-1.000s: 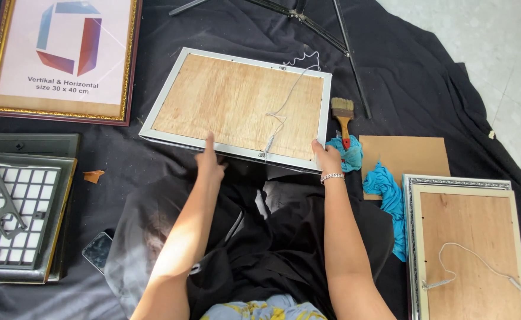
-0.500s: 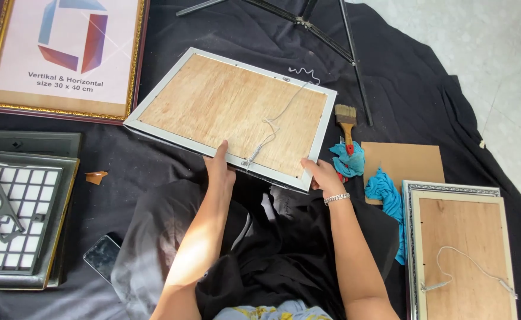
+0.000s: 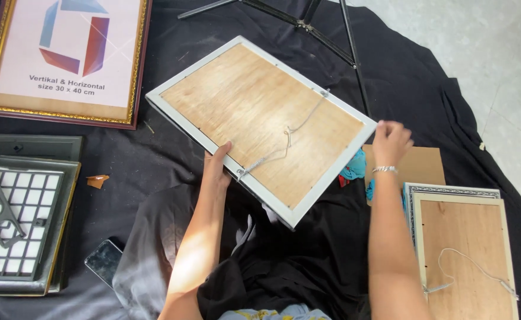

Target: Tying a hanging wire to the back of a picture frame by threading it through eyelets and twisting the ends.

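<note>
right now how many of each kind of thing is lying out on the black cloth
picture frames: 5 (held back-up, gold-edged, two stacked at left, silver at right)
phone: 1
cardboard sheet: 1
blue rag: 1
tripod: 1
total: 9

Both bare forearms are extended forward from the bottom of the view, well apart and roughly parallel. The left hand (image 3: 218, 168) is curled into a grip, the thumb laid on top and the fingers hidden underneath. The right hand (image 3: 391, 142) is raised higher and farther forward, slightly blurred, its fingers loosely bent. A thin bracelet is worn on the right wrist.
</note>
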